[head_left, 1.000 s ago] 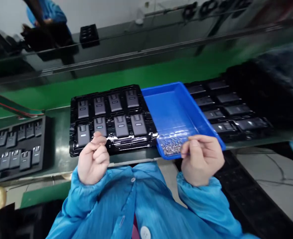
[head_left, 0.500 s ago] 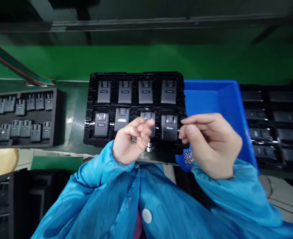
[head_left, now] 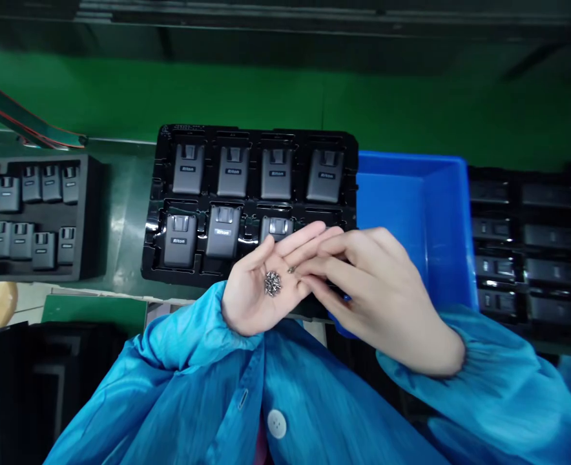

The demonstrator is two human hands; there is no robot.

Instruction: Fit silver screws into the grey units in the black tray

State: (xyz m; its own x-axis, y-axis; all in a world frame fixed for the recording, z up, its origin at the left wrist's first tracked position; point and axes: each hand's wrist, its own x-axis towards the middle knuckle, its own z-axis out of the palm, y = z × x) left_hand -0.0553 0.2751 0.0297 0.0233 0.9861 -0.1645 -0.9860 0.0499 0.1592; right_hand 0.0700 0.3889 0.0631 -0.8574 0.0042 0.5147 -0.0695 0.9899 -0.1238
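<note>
My left hand (head_left: 249,301) lies palm up and slightly cupped, bearing a small heap of metal screws (head_left: 272,283). The fingers of my right hand (head_left: 385,300) are pinched together over the left fingers, at a single small screw (head_left: 292,269). Both hands are above the front right of a black plastic tray (head_left: 148,266). Dark grey devices stand in its pockets, among them one (head_left: 178,240) at the front left and another (head_left: 325,175) at the back right. The hands hide the tray's front right pocket and partly cover the device beside it.
To the right of the tray is a blue bin (head_left: 447,219). Beyond it are black trays (head_left: 515,248) with more devices. A grey foam tray (head_left: 89,219) of similar devices sits at the left, near a green belt (head_left: 33,119) with red edges.
My left hand has opened from a loose curl, showing the screws in its palm. My right hand has moved left from beside the tray to the left palm. The view has shifted slightly.
</note>
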